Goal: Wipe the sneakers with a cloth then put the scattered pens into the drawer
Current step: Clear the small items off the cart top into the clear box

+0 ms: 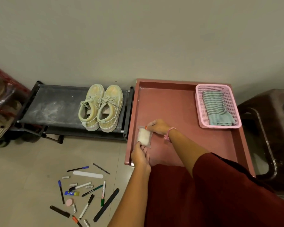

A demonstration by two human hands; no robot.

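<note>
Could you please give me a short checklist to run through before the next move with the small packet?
1. Small clear packet of white material held at both ends: ok, left hand grips the near end, right hand pinches the far corner.
2. Packet opened: cannot tell.
3. Pale yellow-green lace-up sneakers within view on the black fabric shoe rack: ok.
4. Striped teal cloth available: ok, it lies in the pink plastic basket.
5. Scattered pens and markers put away: not ok, they lie on the floor.
</note>
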